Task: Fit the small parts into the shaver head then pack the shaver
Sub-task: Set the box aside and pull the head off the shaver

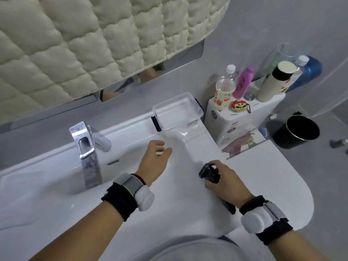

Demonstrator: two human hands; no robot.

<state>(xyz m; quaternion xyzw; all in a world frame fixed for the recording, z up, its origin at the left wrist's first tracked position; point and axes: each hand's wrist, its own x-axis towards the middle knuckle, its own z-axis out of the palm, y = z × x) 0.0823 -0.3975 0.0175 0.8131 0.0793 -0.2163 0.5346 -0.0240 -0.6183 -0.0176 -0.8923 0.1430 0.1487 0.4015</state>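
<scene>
My right hand [227,180] is shut on a black shaver [208,173], whose head points left and whose handle end [228,206] sticks out below my wrist. It rests low over the white sink counter [263,176]. My left hand [157,157] hovers over the basin's right side with fingers loosely curled and apart, holding nothing that I can see. A clear plastic box [178,113] with dark clips stands open at the back of the counter, beyond my left hand. No small parts are visible.
A chrome tap [87,153] rises at the basin's left. The toilet tank [243,117] to the right carries bottles and a cartoon figure. A black bin [297,131] stands on the floor at far right. A quilted cover hangs over the mirror.
</scene>
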